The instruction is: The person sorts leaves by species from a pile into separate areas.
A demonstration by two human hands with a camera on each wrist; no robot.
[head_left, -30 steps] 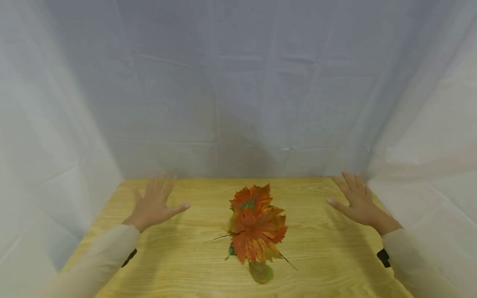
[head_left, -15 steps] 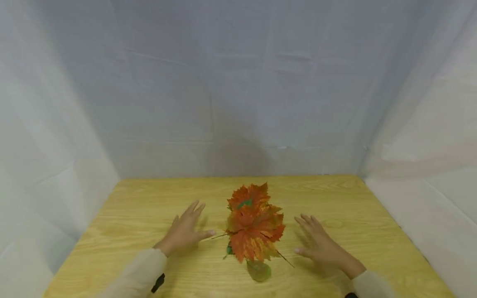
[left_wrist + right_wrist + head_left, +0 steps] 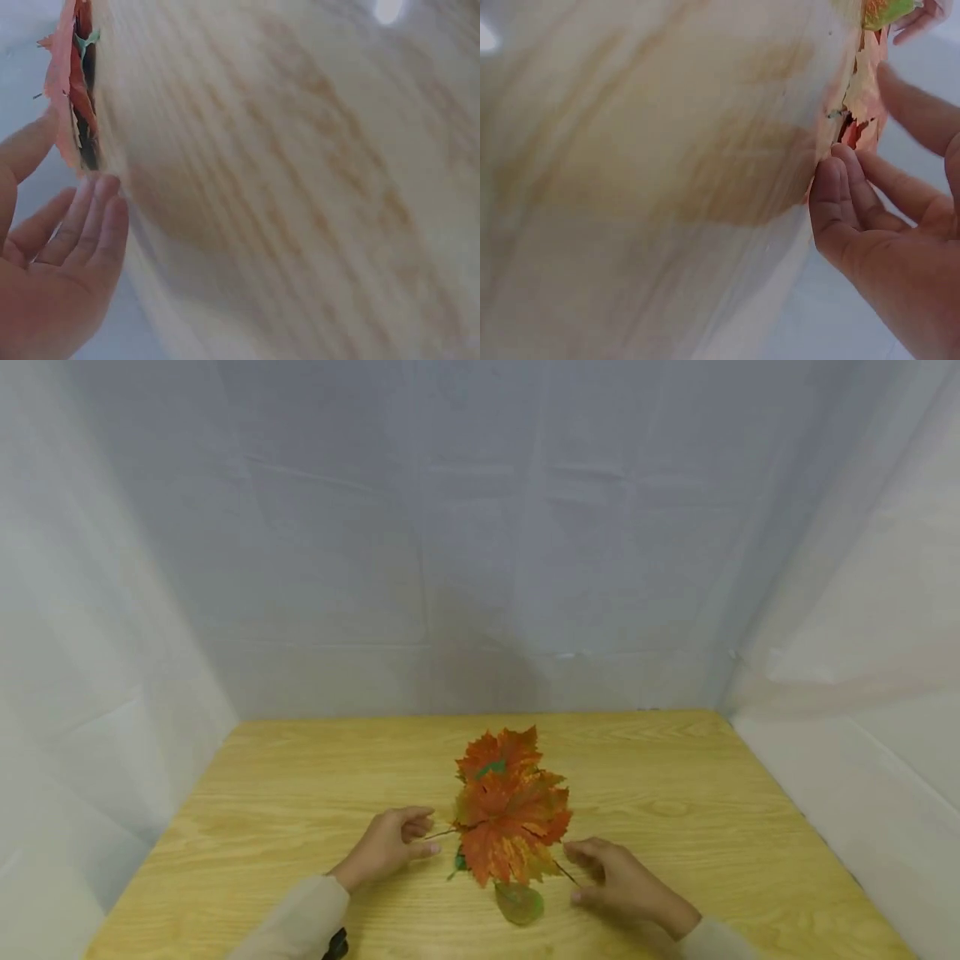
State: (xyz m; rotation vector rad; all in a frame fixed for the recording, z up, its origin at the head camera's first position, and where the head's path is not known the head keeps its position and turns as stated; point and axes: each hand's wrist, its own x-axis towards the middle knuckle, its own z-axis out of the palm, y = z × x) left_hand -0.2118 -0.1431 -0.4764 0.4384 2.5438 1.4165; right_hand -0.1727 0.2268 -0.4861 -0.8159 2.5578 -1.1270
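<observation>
A heap of orange-red artificial maple leaves (image 3: 513,818) lies on the wooden table (image 3: 300,768). Dark thin stems (image 3: 567,873) poke out on both sides, and a rounded green leaf (image 3: 519,903) shows at the near edge. My left hand (image 3: 386,845) hovers just left of the heap by a stem, fingers bent loosely and thumb apart from them. To the right, my right hand (image 3: 618,881) curves around the other stem's end, with a gap between thumb and fingers. Both wrist views show leaves beyond the fingertips; neither hand visibly grips anything.
Pale cloth sheets hang behind the table (image 3: 480,568) and along its left (image 3: 112,693) and right (image 3: 847,693) sides. A small green piece (image 3: 491,768) lies on top of the leaves.
Both hands have come inward and nearer to me, from the table's far corners to either side of the leaves. Their spread fingers have bent. The leaves stay on the table.
</observation>
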